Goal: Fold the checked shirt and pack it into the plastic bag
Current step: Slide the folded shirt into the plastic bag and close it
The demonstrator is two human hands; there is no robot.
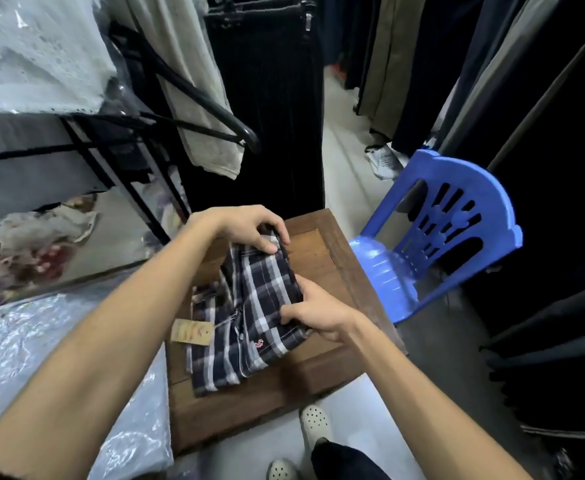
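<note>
A dark navy and white checked shirt (246, 313) lies folded into a narrow stack on a small wooden table (322, 251). A tan paper tag (192, 332) sticks out at its left side. My left hand (253, 226) pinches the far top edge of the shirt, fingers curled over the fold. My right hand (318, 315) grips the shirt's right edge, thumb on top and fingers under the cloth. Clear plastic bags holding light garments (59, 344) lie to the left of the table.
A blue plastic chair (446, 230) stands just right of the table. Dark trousers and garments (266, 98) hang behind and along the right side. A black rack (117, 147) with wrapped clothes is at the left. My shoes (313, 424) are on the pale floor below the table.
</note>
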